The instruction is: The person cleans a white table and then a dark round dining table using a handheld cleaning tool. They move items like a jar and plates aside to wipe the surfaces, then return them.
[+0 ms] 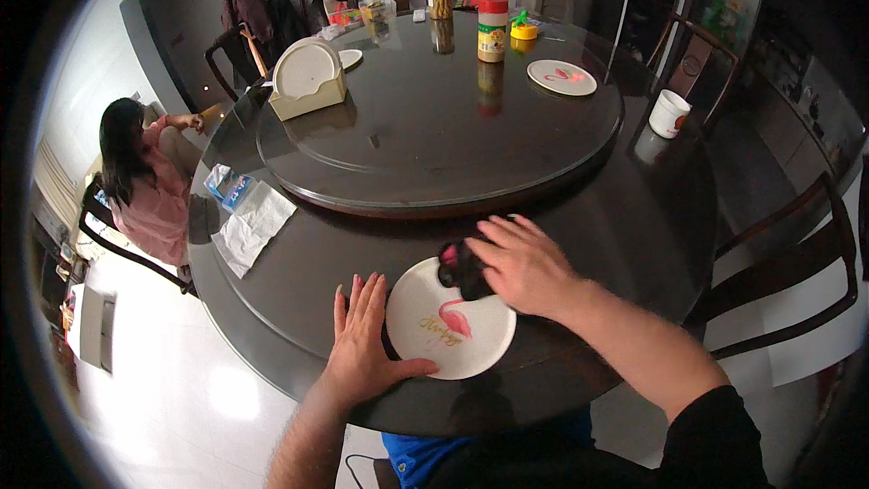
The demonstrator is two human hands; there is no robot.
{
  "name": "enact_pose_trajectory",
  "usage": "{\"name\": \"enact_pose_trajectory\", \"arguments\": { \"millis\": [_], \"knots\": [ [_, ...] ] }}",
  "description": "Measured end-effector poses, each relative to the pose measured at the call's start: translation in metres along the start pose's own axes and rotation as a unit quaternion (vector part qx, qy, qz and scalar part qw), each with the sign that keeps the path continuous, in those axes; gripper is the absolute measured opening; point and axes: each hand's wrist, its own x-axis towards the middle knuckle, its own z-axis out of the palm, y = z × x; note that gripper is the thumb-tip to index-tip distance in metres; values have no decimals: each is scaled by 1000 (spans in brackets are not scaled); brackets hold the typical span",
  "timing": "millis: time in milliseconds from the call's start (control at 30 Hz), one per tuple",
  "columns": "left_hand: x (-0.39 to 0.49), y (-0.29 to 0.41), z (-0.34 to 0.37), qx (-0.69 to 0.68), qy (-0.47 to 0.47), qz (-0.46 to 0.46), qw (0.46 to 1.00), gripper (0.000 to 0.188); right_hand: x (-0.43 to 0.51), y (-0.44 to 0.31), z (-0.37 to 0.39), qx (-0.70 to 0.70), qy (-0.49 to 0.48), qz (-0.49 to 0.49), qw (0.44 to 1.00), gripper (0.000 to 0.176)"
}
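Observation:
A round white plate (428, 353) with a pink flamingo and gold lettering lies on the dark table in front of me. My left hand (370, 336) is spread along the plate's left side, fingers apart, the thumb resting on its near rim. Over the plate's upper right edge, my right hand (519, 261) holds a bunched black cloth (468, 275) with a pink patch. The hand is slightly blurred, and its palm hides part of the cloth.
A glass turntable (407, 142) carries a plate stand (309, 98), a red-lidded jar (492, 30) and another flamingo plate (562, 77). Left lie a paper sheet (254, 227) and blue box (229, 187); right stands a white mug (670, 114). A person (153, 170) sits at left.

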Motion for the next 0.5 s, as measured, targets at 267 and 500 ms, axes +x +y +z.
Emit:
{"name": "enact_pose_trajectory", "arguments": {
  "millis": [267,500],
  "knots": [
    [6,8,-15,-1,-37,-12,999,115,-81,50,-65,-49,3,131,990,51],
    [23,21,-27,-41,-56,-86,994,88,-84,53,-55,-17,-107,233,967,65]
  ]
}}
